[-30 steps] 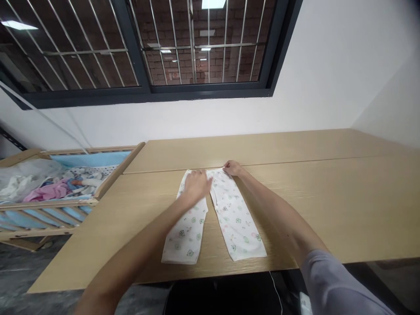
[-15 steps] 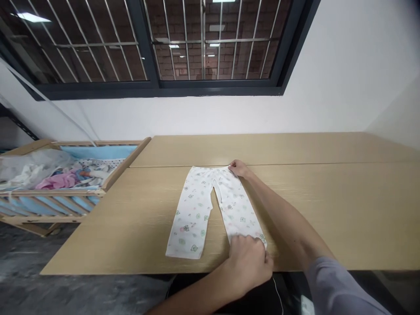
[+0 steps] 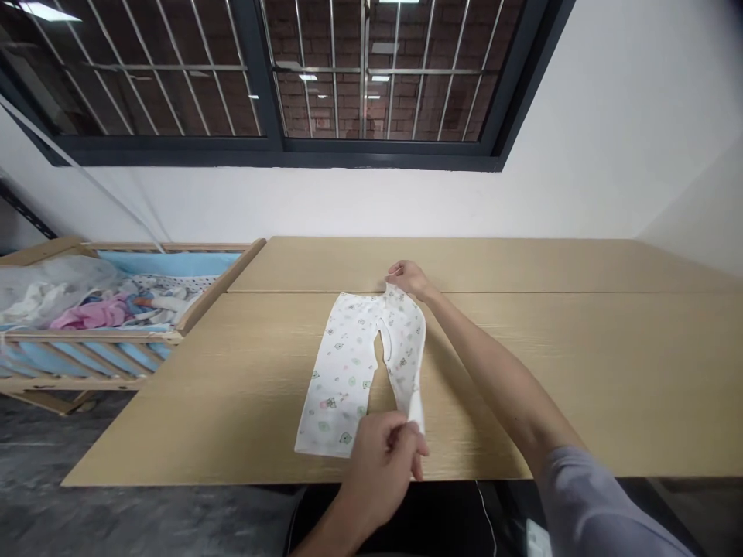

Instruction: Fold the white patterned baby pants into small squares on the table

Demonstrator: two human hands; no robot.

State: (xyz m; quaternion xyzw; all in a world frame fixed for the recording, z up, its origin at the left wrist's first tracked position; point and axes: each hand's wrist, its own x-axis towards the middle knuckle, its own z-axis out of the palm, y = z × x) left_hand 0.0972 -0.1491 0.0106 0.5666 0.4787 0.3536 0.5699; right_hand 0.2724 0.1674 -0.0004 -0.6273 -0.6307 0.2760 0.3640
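White baby trousers (image 3: 342, 356) with a small green and pink print lie on the wooden table (image 3: 522, 371), waistband away from me. Their left leg is spread flat. My right hand (image 3: 408, 278) pinches the right corner of the waistband and holds it lifted off the surface. Down at the right leg's hem, my left hand (image 3: 383, 456) grips the cuff between thumb and fingers, close to the table's front edge. The right leg is raised and curls over toward the left one. Part of its hem is hidden behind my left hand.
At the left stands a wooden crib (image 3: 217, 282) with blue lining, holding pink cloth (image 3: 96, 311), other clothes and a clear plastic bag (image 3: 75, 275). A white wall and a barred window (image 3: 371, 77) rise behind the table. A white cable (image 3: 486, 514) hangs below the front edge.
Both hands have moved left, bringing the right side of the trousers up off the table and inward. The right leg, flat before, now bends toward the left leg.
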